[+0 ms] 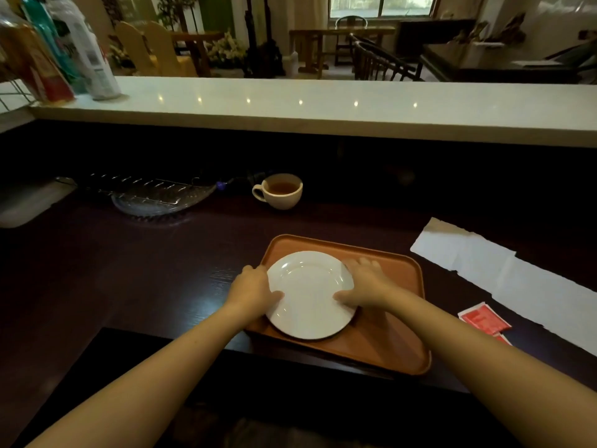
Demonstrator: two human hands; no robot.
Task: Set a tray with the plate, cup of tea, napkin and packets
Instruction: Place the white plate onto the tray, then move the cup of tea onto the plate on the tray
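Plate [308, 294] sits on the tray [387, 347], held by left hand [255, 291] and right hand [363, 287]; teacup [280, 190] waits straight ahead, about equally far from both hands.

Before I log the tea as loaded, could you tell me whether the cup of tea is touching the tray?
Apart. The head view shows the cup of tea standing on the dark counter beyond the tray, with bare counter between them.
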